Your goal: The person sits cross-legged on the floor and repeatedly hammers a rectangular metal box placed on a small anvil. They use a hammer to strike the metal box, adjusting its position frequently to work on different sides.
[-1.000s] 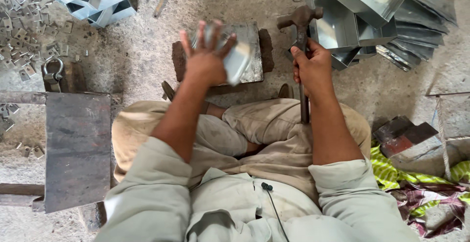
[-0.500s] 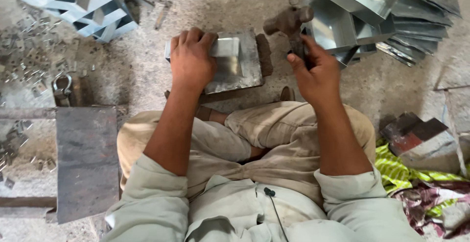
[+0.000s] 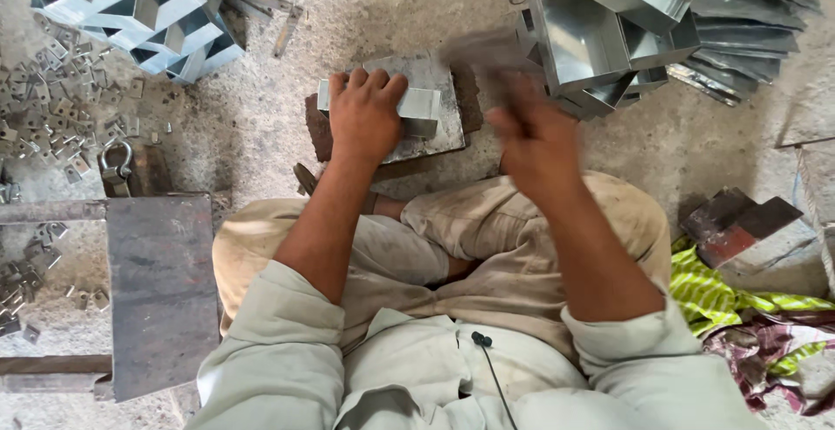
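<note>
From here I see my left hand (image 3: 365,117) pressed flat on a folded sheet-metal piece (image 3: 417,104), fingers curled over its far edge, so its grip is clamped on the piece. The piece lies on a square steel plate (image 3: 435,126) at upper centre of the frame, and the plate rests on a brown block (image 3: 317,130) on the floor (image 3: 261,117).

My right hand (image 3: 535,139) sits just right of the plate, blurred. A dark smear above it, near the plate's upper right corner, looks like a hammer (image 3: 483,47), but the blur hides the shape. I cannot tell whether that grip is clamped or apart.

Both arms come up from pale sleeves at the bottom of the frame, over crossed legs in light trousers (image 3: 487,256).

At upper right lies a heap of open metal boxes (image 3: 609,30). At upper left lies a stack of 4-sided metal sections (image 3: 130,4), with small brackets (image 3: 61,108) scattered below it and a shackle (image 3: 116,162) near them. A dark steel slab (image 3: 161,291) fills the lower left. At right are 2 bricks (image 3: 735,221) and a green striped cloth (image 3: 713,291).
</note>
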